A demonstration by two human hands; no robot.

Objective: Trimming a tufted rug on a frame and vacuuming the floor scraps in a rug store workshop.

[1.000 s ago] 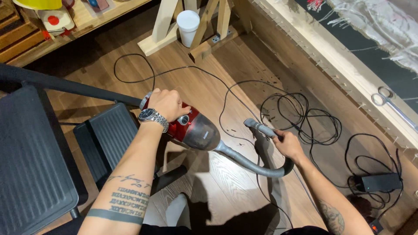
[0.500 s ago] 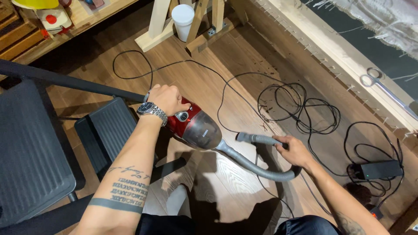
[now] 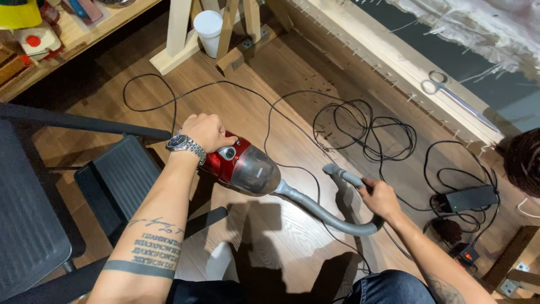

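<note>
Vacuuming of the wooden floor (image 3: 292,247) is in progress. Left hand (image 3: 207,132) grips the red vacuum cleaner (image 3: 242,165) at centre frame; right hand (image 3: 380,198), at four o'clock, is closed around the grey hose (image 3: 323,211), nozzle (image 3: 336,171) aimed towards tangled black cables (image 3: 365,129) at two o'clock. The next pass calls for steering clear of them.

Left hand (image 3: 207,130) grips red vacuum (image 3: 242,164); right hand (image 3: 381,198) holds hose (image 3: 326,214).

A craft workshop is suggested by the large wooden frame (image 3: 394,73) studded with nails and strung with white fabric, the scissors (image 3: 450,95) laid on it, the wooden shelf (image 3: 73,42) cluttered with supplies, and the black cables (image 3: 365,129) sprawled over the wood-plank floor (image 3: 281,236).
</note>
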